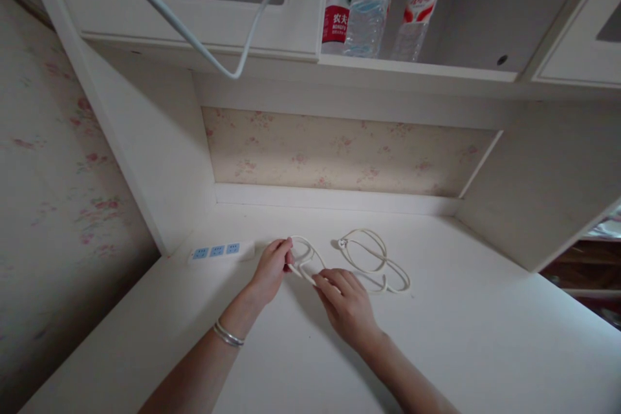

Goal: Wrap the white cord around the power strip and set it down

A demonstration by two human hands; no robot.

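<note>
A white power strip (246, 250) with blue sockets lies on the desk, left of my hands. Its white cord (314, 252) forms a loop between my two hands. My left hand (272, 266) is closed on the loop's left side, just off the strip's right end. Fingers of my right hand (345, 301) pinch the same cord at the loop's lower right. Beyond my right hand the rest of the cord lies in loose coils, with the plug (342, 243) at their upper left. Part of the cord is hidden under my fingers.
The white desk top (466, 336) spreads around my hands. Overhead is a cabinet shelf (417, 74) holding several plastic bottles (371, 16). A pale cable (194, 42) hangs in front of the upper left cabinet door. Side panels bound the desk at left and right.
</note>
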